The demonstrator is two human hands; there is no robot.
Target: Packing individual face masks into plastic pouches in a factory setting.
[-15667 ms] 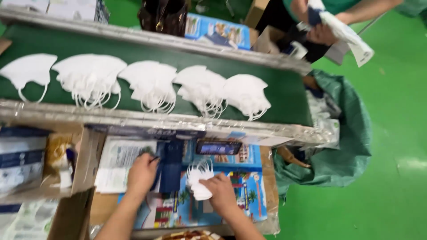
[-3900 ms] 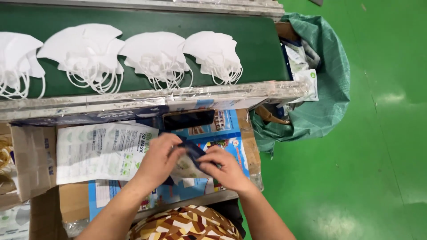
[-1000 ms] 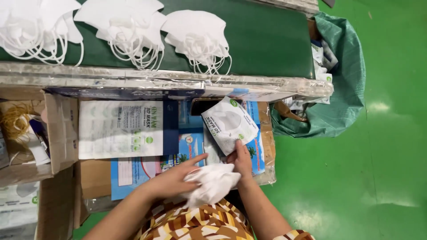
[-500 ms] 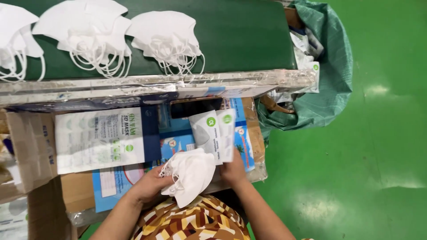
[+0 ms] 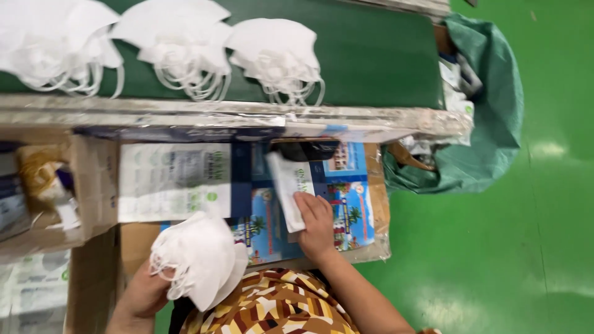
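Head view, biggest first: green conveyor belt [image 5: 371,55] runs well beyond both sets of fingers, three heaps of white cup masks [image 5: 275,52] on it, ear loops hanging toward the metal rail [image 5: 247,120]. Green bag [image 5: 489,105] sits off the belt end, far out past the right fingers. Cardboard tray [image 5: 377,204] with blue printed cartons lies under both hands.

Change vs half a second ago: white mask pouch [image 5: 288,188] was standing up in the right hand [image 5: 315,226], now it's laid flat on the cartons, fingertips together pressing its near end. Mask stack [image 5: 201,263] has shifted left and nearer the body; left hand [image 5: 145,294] cups it from below, fingers closed round the bundle, loops spilling at the fingertips.

Read: pouch positioned and pinned, stack held ready beside it, just left of the right fingers. Looks like loading is next, not started. Pouch mouth open or not: can't tell.
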